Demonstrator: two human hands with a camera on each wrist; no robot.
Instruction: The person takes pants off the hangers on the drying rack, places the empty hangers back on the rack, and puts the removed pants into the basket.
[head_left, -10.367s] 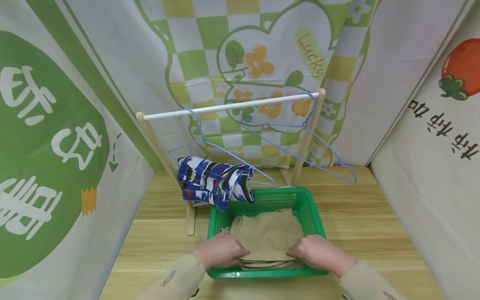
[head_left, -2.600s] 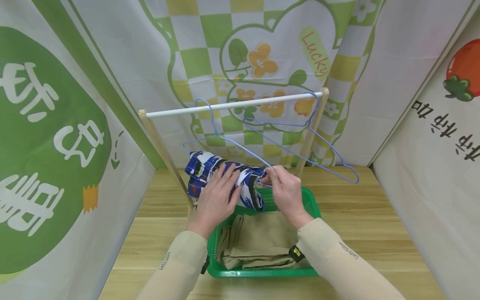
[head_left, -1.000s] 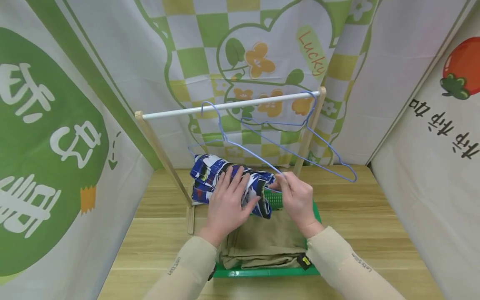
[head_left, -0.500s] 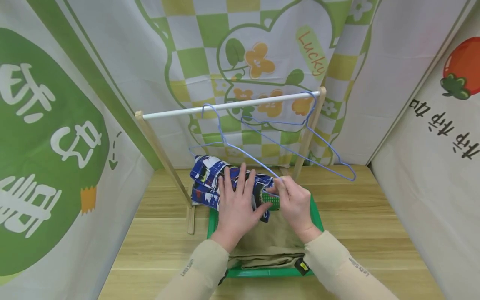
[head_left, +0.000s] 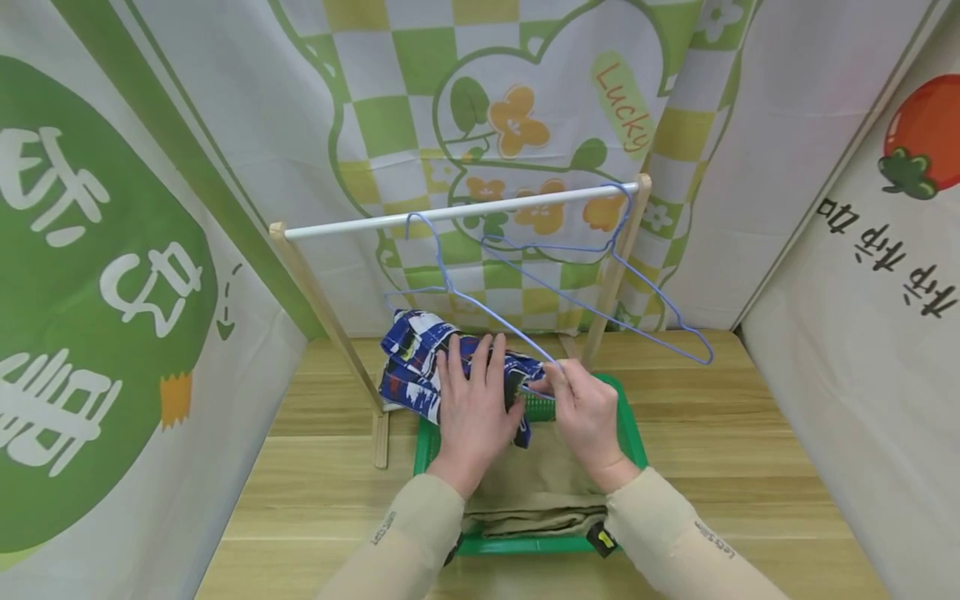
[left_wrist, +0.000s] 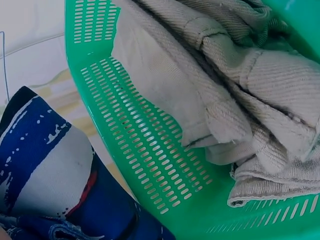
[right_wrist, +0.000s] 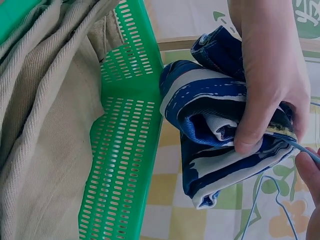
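Note:
A folded blue, white and black patterned garment is draped over the lower bar of a blue wire hanger, whose hook is at the white rail. My left hand lies across the garment's right part. In the right wrist view the thumb of this left hand is on one side of the cloth and fingers on the other, gripping it. My right hand pinches the hanger's right corner. Under both hands, beige folded cloth lies in a green basket.
Wooden posts carry the white rail of a small rack on the wooden table. A second blue hanger hangs bare at its right end. Printed cloth walls enclose the table on the sides and back.
Both hands have come from the beige cloth in the basket to the garment and hanger. Hanger and garment have shifted right. In the last second my left hand has moved slightly right over the cloth.

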